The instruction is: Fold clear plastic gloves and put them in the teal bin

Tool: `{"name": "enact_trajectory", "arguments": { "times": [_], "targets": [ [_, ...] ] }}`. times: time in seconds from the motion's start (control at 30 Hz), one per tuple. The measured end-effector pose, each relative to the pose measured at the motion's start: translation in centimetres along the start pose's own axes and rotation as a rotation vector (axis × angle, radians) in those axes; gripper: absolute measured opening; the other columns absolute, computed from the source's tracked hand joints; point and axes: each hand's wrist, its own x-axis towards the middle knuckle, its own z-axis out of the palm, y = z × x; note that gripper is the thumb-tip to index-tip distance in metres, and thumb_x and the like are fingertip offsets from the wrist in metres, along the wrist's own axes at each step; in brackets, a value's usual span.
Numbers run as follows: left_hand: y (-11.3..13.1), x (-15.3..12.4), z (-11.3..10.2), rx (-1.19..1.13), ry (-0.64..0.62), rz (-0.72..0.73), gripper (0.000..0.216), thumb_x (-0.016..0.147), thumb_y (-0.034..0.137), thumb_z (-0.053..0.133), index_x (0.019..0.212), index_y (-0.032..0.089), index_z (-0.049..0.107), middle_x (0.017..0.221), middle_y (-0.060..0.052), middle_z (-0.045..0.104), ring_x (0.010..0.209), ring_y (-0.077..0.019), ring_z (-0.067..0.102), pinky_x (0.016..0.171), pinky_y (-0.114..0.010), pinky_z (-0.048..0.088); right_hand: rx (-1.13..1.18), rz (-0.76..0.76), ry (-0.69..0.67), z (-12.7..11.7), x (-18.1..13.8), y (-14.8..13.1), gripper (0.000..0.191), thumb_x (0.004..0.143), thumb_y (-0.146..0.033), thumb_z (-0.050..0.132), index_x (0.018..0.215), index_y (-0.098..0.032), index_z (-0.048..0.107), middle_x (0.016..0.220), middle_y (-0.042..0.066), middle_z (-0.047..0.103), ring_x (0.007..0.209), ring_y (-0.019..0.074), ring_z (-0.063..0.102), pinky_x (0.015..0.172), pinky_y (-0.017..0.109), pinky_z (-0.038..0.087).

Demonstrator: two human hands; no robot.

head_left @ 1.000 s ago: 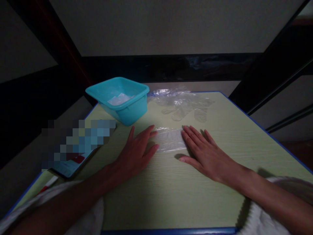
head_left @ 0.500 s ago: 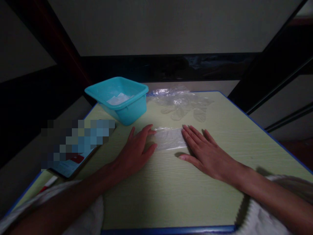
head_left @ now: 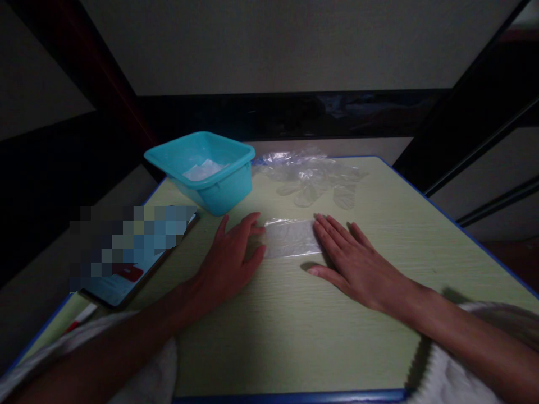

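Between my hands a flat folded strip of clear plastic film (head_left: 290, 238) lies on the table, probably a folded disposable glove. My right hand (head_left: 353, 261) rests flat, its fingertips over the strip's right end and the thumb apart. At the left end is my left hand (head_left: 229, 252), fingers curved and spread, thumb and fingertips close to the film's edge; whether they touch it I cannot tell. Behind the strip, clear disposable plastic gloves (head_left: 314, 182) lie in a loose crumpled heap.
A turquoise plastic basin (head_left: 231, 188) stands at the back left with white folded pieces (head_left: 205, 170) inside. Left of my left arm lies a phone (head_left: 138, 261), partly blurred out. A red and white pen-like item (head_left: 82, 317) is near my left sleeve. The table (head_left: 295, 336) has blue edging.
My left hand has shifted slightly left, away from the strip's left end, uncovering a bit more of it. My right hand has stayed in place.
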Motion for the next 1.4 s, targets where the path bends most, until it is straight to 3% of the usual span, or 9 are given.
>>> {"name": "enact_trajectory", "arguments": {
  "times": [0.23,0.37,0.53,0.63,0.87,1.13,1.3,1.4],
  "targets": [
    [0.2,-0.3,0.1,0.082,0.047,0.103,0.035,0.086,0.02,0.04,0.12,0.016,0.041,0.121,-0.012,0.058,0.116,-0.0223,0.052,0.11,-0.053,0.017,-0.006,-0.068,0.063,-0.3,0.1,0.2,0.081,0.087,-0.066,0.019,0.141,-0.007,0.027,0.146,0.019,0.026,0.135,0.0315,0.023,0.103,0.059,0.026],
    [0.5,-0.6,0.0,0.089,0.035,0.24,0.033,0.085,0.018,0.041,0.117,0.015,0.047,0.122,-0.012,0.058,0.116,-0.0226,0.051,0.109,-0.052,0.019,0.036,-0.092,0.073,-1.2,0.7,1.1,0.07,0.09,-0.059,0.022,0.137,-0.008,0.035,0.143,0.018,0.035,0.133,0.0294,0.03,0.104,0.055,0.027],
    [1.3,-1.0,-0.3,0.01,-0.064,0.495,0.023,0.086,0.011,0.04,0.1,0.017,0.058,0.102,-0.005,0.068,0.11,-0.0167,0.056,0.113,-0.044,0.014,0.201,-0.117,0.105,-1.8,1.6,2.6,0.062,0.092,-0.053,0.028,0.129,-0.005,0.043,0.131,0.02,0.05,0.121,0.0275,0.047,0.101,0.048,0.035],
    [1.5,-1.1,-0.4,-0.03,-0.13,0.577,0.024,0.086,0.009,0.04,0.098,0.017,0.06,0.096,-0.003,0.07,0.106,-0.0146,0.058,0.114,-0.041,0.012,0.314,-0.13,0.09,-1.9,2.0,2.9,0.053,0.093,-0.049,0.031,0.123,-0.009,0.047,0.12,0.017,0.058,0.108,0.0258,0.056,0.095,0.044,0.042],
    [1.0,-0.8,-0.6,0.057,-0.068,0.586,0.025,0.086,0.007,0.04,0.099,0.013,0.061,0.093,-0.007,0.071,0.101,-0.0152,0.061,0.113,-0.043,0.014,0.414,-0.07,0.116,-2.5,2.2,3.1,0.037,0.094,-0.037,0.034,0.11,-0.01,0.052,0.107,0.015,0.062,0.096,0.0238,0.059,0.085,0.038,0.046],
    [0.2,-0.4,-0.3,0.164,0.036,0.592,0.022,0.087,0.008,0.042,0.099,0.011,0.061,0.088,-0.007,0.071,0.097,-0.0169,0.062,0.111,-0.049,0.018,0.419,0.033,0.125,-2.7,2.1,3.5,0.035,0.093,-0.037,0.032,0.103,-0.011,0.053,0.094,0.013,0.062,0.083,0.0236,0.059,0.074,0.036,0.045],
    [-0.5,0.0,-0.5,0.264,0.065,0.551,0.024,0.089,0.009,0.039,0.1,0.012,0.06,0.092,-0.008,0.071,0.096,-0.0191,0.063,0.108,-0.054,0.023,0.46,0.071,0.079,-3.2,1.8,3.1,0.03,0.093,-0.033,0.032,0.102,-0.013,0.052,0.07,0.004,0.058,0.062,0.0181,0.055,0.059,0.029,0.041],
    [-1.1,0.4,-0.6,0.353,0.049,0.492,0.027,0.09,0.01,0.036,0.105,0.009,0.059,0.098,-0.012,0.07,0.099,-0.0233,0.062,0.104,-0.061,0.025,0.498,0.018,0.015,-3.7,1.5,2.4,0.024,0.092,-0.028,0.034,0.1,-0.014,0.051,0.06,-0.001,0.051,0.053,0.0148,0.05,0.053,0.026,0.037]
  ]
}}
